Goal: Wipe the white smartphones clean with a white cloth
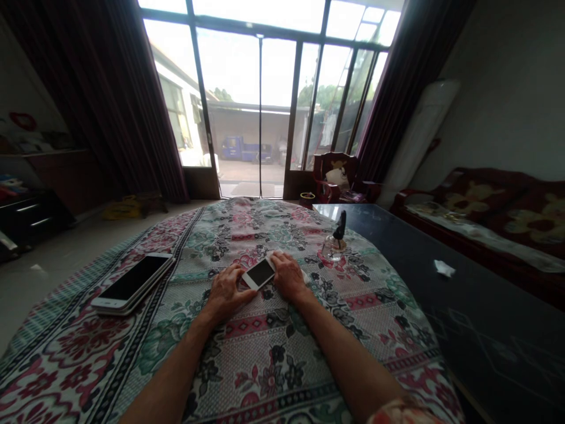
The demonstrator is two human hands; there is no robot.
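A small white phone [260,274] with a dark screen is between my two hands, low over the patterned tablecloth [265,330]. My left hand [227,291] grips its left and lower edge, thumb along the near side. The fingers of my right hand [288,275] are on its right end. Something small and white shows beside my right hand, too hidden to make out. Two larger white phones [135,282] lie stacked to the left, the upper one's dark screen facing up. A clear glass bottle [334,247] with a black top stands to the right.
A dark table [468,330] adjoins on the right, with a crumpled white tissue [444,268] on it. Beyond it is a red sofa [468,203]. A wooden armchair [338,171] stands near the glass doors [260,118]. Dark curtains hang at both sides.
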